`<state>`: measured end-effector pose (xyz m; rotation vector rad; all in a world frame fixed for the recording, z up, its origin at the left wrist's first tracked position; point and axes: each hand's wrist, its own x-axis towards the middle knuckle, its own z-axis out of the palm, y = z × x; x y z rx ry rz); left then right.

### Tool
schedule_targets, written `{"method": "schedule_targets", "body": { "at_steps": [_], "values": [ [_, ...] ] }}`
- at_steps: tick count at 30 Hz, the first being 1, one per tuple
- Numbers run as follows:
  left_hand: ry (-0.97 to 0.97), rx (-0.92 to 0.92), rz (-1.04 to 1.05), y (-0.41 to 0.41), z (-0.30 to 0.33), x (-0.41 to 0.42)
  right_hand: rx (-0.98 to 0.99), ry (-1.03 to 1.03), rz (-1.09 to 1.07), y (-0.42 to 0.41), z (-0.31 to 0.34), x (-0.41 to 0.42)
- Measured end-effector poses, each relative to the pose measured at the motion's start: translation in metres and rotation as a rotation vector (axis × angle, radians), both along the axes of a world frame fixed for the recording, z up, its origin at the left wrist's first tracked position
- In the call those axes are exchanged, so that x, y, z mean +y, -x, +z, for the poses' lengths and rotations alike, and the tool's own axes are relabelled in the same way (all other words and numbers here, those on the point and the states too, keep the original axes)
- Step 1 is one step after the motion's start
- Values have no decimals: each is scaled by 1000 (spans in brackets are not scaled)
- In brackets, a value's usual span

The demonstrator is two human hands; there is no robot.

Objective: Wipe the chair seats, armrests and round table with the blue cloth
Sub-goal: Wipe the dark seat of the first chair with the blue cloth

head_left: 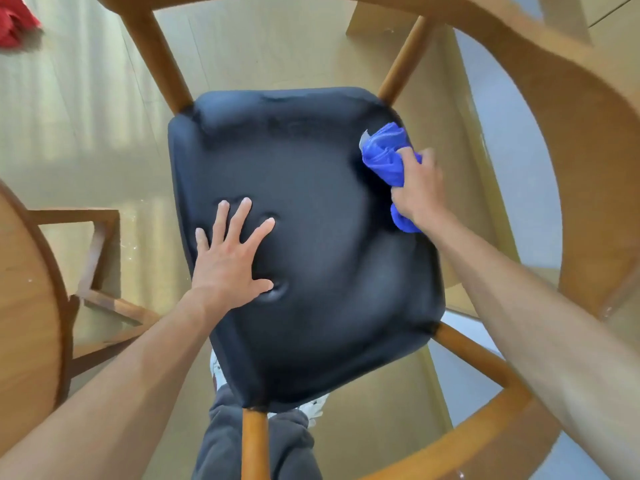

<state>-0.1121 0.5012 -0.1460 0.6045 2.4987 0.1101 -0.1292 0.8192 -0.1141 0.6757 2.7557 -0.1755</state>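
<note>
A black padded chair seat fills the middle of the view, seen from straight above. My right hand grips the bunched blue cloth against the seat's right edge. My left hand lies flat with fingers spread on the seat's left part and dents the padding. The chair's curved wooden armrest and back rail arcs round the right side. The round wooden table shows only as an edge at the left.
Wooden chair legs splay out from the seat corners. The table's wooden base frame stands on the pale floor at the left. A red item lies on the floor at top left. My grey trouser legs are below the seat.
</note>
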Motion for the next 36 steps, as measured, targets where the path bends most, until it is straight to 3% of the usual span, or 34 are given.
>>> {"method": "schedule_targets", "body": {
  "at_steps": [2,5,8,10,12,14,16,19,23,26,29,33,36],
  "values": [
    [13,-15,2,0,3,2,-23,-41,216,-47,6,-35],
    [36,-38,-2,0,9,5,-175,113,577,-123,24,-81],
    [37,-50,-2,-1,11,6,-172,102,882,-124,29,-65],
    [44,-43,-14,-1,11,6,-133,43,729,-83,24,-38],
    [47,-33,-19,-1,9,5,-67,13,329,-33,13,-10],
    [48,-29,-24,-2,7,5,-3,122,-83,11,5,4],
    [48,-18,-24,-3,5,5,53,126,-300,50,2,-8],
    [63,-4,-33,-5,2,6,144,124,-282,93,-6,-77],
    [96,8,-59,-2,2,4,163,122,292,105,-11,-214],
    [75,3,-44,-2,4,3,163,102,525,103,-13,-207],
    [73,1,-46,-2,3,3,175,16,392,106,-18,-113],
    [64,17,-49,-3,2,5,126,26,-88,76,-9,16],
    [48,8,-45,-2,-1,5,114,108,-268,58,-6,31]
  ]
}}
